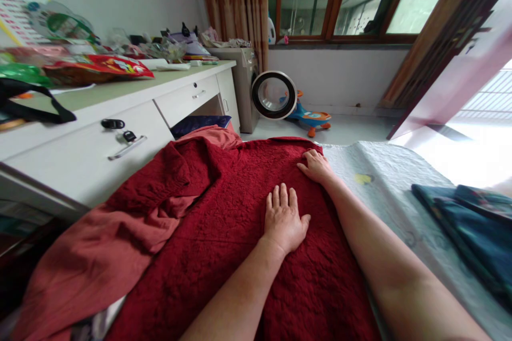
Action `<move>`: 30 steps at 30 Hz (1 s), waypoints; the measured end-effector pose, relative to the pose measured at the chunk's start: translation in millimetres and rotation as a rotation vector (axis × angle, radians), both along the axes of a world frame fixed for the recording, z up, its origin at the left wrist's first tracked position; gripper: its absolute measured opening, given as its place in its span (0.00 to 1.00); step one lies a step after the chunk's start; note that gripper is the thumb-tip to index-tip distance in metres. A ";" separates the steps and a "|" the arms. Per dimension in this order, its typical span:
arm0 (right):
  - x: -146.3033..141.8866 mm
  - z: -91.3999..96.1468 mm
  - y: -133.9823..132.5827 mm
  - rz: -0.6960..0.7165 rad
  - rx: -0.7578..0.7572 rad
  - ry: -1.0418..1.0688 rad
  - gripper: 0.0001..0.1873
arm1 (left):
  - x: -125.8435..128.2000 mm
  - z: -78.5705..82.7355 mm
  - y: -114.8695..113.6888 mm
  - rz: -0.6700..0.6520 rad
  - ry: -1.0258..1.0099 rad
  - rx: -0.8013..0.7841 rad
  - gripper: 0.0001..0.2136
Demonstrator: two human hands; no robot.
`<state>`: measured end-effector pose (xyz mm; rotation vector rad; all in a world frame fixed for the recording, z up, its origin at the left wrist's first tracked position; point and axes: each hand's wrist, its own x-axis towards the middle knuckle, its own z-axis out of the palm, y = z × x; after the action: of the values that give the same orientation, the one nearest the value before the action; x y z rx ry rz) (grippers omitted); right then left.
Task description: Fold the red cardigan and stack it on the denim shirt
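A dark red textured garment [240,208] lies spread out in front of me, with what looks like a sleeve [172,176] folded toward the left. My left hand [284,218] rests flat on the cloth near its middle, fingers stretched and thumb out to the side. Farther off, my right hand [317,166] lies on the garment's far right corner, palm down with its thumb apart. Neither hand grips anything that I can see. Under the left side of the garment, a lighter red cloth [96,256] hangs in folds.
Folded jeans [472,224] lie at right on a pale quilted cover [360,160]. Along the left runs a white desk [132,165] with drawers, piled with packets [104,68]. Beyond stand a washing machine with its round door [274,95] open and a blue ride-on toy [308,115].
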<state>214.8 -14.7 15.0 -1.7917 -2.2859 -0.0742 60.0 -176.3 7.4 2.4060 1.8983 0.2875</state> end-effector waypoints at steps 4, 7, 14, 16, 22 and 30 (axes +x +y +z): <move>3.0 -4.2 2.6 0.011 -0.019 0.010 0.25 | 0.1 0.5 0.3 0.002 0.005 -0.007 0.37; 3.6 -8.0 5.2 -0.001 -0.059 0.009 0.28 | 0.2 0.6 0.2 0.003 0.011 -0.010 0.37; 3.8 -10.4 6.2 -0.091 -0.138 -0.006 0.35 | 0.1 0.5 0.1 0.006 0.008 -0.010 0.37; 3.8 -8.2 5.3 -0.093 -0.117 0.004 0.37 | 0.0 0.5 0.1 0.007 0.007 -0.008 0.37; -5.9 3.5 5.1 0.079 -0.113 0.065 0.36 | -0.1 0.9 -0.6 0.000 0.009 -0.009 0.36; -17.6 8.0 -6.1 0.141 -0.328 0.006 0.50 | 0.2 -0.6 -1.0 -0.001 0.006 0.002 0.36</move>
<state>197.3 -20.8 23.1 -1.7590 -2.5301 0.3489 60.2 -177.2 6.8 2.4118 1.8997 0.2825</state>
